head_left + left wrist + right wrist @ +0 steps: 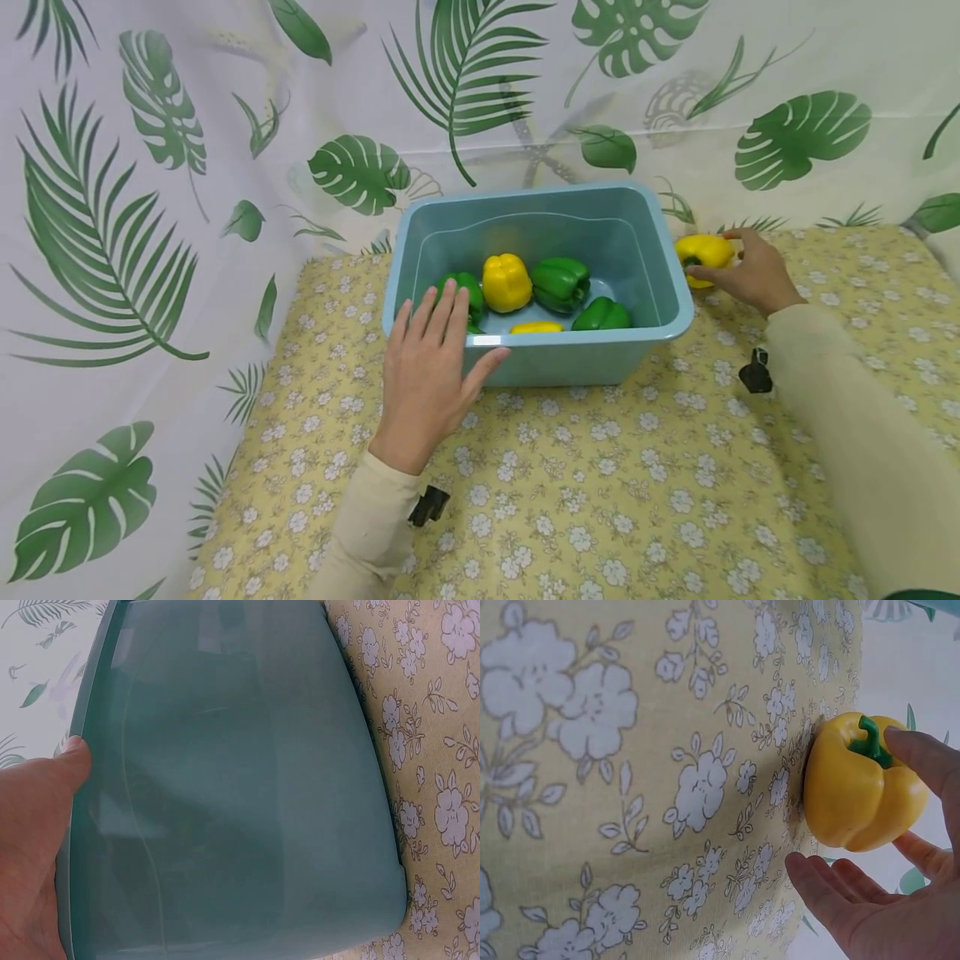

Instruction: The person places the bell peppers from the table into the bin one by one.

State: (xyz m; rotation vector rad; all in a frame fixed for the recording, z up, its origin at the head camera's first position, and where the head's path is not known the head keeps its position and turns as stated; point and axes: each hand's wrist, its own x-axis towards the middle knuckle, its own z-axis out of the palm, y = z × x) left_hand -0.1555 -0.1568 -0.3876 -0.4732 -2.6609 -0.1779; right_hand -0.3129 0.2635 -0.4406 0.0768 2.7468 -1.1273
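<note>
A blue plastic bin (546,360) stands on the table with several bell peppers inside. My left hand (427,367) rests on its near rim, its straight fingers reaching over the inside and the thumb along the rim. Under those fingers a green bell pepper (471,292) is partly covered. To the right of the bin, my right hand (753,271) pinches a yellow bell pepper (703,248) between thumb and index finger. The right wrist view shows the thumb by the green stem (871,739) and the other fingers spread below the pepper.
In the bin lie another yellow pepper (507,283), two more green peppers, one at the middle (561,283) and one at the right (602,315), and a yellow piece (537,327) half hidden by the rim. A flowered cloth (570,483) covers the table. Leaf-print curtain (525,100) hangs behind.
</note>
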